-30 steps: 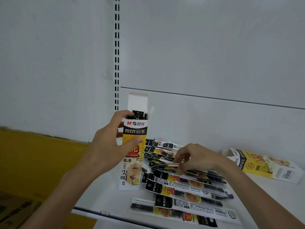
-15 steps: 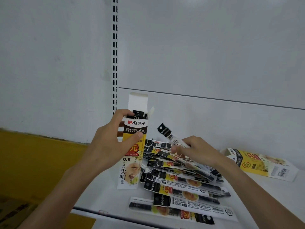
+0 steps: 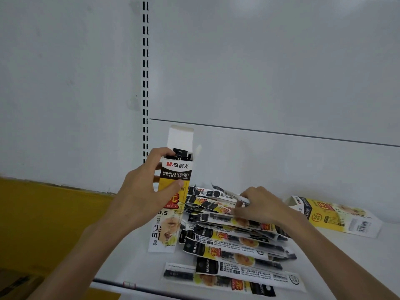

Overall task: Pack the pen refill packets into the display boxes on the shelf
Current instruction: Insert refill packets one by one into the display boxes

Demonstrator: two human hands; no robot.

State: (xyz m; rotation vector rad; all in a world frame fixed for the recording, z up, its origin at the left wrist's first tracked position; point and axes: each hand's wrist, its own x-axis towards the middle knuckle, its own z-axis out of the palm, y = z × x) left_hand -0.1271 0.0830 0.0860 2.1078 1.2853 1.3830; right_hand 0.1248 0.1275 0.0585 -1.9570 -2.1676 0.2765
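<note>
From the head camera, the left hand (image 3: 140,191) grips the upright box (image 3: 168,226). Its thumb lies across the printed front and its fingers curl round the far edge near the top. The box stands on the white shelf (image 3: 346,256) with its lid flap raised, and the black ends of packets already loaded show in its mouth.

Just right of the box lies the pile of packets (image 3: 233,241), fanned out and overlapping. One more packet (image 3: 229,276) lies apart at the shelf's front edge. The right hand (image 3: 257,206) is over the back of the pile, fingertips closed in a pinch on the top packet (image 3: 229,194), whose black end points toward the box. A second box (image 3: 337,217) lies on its side, well apart to the right.

The step in hand looks like carrying this packet to the box. To do it well, the hand should lift it clear first, since the slippery sleeves overlap and a neighbour may drag along. It should then turn the packet upright, black end on top like those inside, and slide it down along the rear wall. The left hand should keep the box steady without squeezing its mouth narrower. The thin sleeve will likely buckle if pushed from the top, so a pinch lower down probably helps.
</note>
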